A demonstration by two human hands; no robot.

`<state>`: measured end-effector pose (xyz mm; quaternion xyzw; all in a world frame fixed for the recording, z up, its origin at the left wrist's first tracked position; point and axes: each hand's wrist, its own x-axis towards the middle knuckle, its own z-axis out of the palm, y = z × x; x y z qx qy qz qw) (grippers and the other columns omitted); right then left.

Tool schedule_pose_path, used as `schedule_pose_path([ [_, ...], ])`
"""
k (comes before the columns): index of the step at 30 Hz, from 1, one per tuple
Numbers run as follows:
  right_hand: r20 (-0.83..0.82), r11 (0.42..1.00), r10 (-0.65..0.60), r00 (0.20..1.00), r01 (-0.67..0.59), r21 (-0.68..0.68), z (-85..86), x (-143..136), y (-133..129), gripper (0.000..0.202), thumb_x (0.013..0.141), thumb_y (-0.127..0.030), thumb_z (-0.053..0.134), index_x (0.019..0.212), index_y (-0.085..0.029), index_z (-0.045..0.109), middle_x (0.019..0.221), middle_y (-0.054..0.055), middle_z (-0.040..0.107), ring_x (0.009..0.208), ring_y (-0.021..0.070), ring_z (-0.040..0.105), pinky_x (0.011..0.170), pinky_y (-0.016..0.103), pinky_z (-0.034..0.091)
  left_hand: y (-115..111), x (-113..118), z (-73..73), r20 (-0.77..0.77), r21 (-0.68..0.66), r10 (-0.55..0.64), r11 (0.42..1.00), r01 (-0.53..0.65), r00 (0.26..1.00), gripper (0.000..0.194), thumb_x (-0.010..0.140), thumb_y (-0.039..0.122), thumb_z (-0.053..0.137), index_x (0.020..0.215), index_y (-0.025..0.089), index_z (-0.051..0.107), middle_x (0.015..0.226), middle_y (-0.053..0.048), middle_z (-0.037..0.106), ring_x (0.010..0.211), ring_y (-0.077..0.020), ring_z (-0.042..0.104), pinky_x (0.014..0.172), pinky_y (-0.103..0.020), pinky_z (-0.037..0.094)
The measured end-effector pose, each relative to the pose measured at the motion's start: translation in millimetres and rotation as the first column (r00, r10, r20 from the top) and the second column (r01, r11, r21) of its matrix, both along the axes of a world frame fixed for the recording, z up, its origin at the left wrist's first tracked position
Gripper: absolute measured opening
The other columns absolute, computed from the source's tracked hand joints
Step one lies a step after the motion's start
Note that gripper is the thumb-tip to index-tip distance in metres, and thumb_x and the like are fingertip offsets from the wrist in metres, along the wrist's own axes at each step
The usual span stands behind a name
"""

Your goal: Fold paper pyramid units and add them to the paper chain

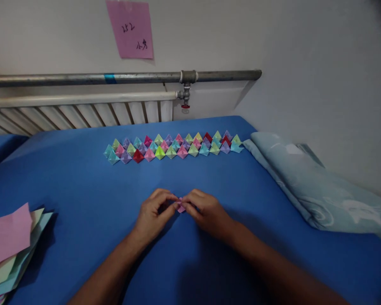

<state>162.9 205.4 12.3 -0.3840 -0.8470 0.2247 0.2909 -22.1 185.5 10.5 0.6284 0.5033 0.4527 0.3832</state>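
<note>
A small folded pink paper [180, 207] is pinched between my two hands, just above the blue surface. My left hand [156, 210] grips its left side with thumb and forefinger. On the right side, the fingertips of my right hand [206, 210] press together on the same paper. Much of the paper is hidden behind my fingers. Beyond my hands, rows of folded paper boats [171, 152] in pink, green, blue, purple, yellow and red stand close together.
A stack of coloured paper sheets [8, 233] lies at the left. On the right, a folded light-blue cloth [317, 190] rests along the wall. Behind the blue surface [82, 182] are a radiator [82, 114], a metal pipe [139, 78] and a pink note [131, 31].
</note>
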Motion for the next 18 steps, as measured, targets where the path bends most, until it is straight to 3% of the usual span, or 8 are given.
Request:
schedule_pose_path([
  [5,0.105,0.999,0.034,0.994,-0.033,-0.014,-6.9,-1.0,0.1,0.016,0.089,-0.011,0.053,0.079,-0.018,0.064,0.076,0.002,0.063,0.071,0.0129,0.059,0.068,0.024,0.045,-0.7,1.9,-8.8,-0.192,0.056,-0.098,0.992,0.111,0.977,0.005,0.080,0.026,0.067,0.079,0.024,0.071,0.074,-0.002,0.066,0.074,-0.0171,0.058,0.071,-0.029,0.041],
  [18,0.134,0.997,0.057,0.989,-0.051,-0.049,-4.8,0.4,1.7,0.016,0.088,-0.011,0.054,0.078,-0.017,0.065,0.073,0.001,0.063,0.069,0.0126,0.058,0.067,0.024,0.043,-0.7,4.0,-11.5,-0.207,0.060,-0.098,0.992,0.113,0.973,0.009,0.080,0.023,0.063,0.072,0.023,0.067,0.071,-0.002,0.064,0.072,-0.0178,0.055,0.072,-0.030,0.039],
])
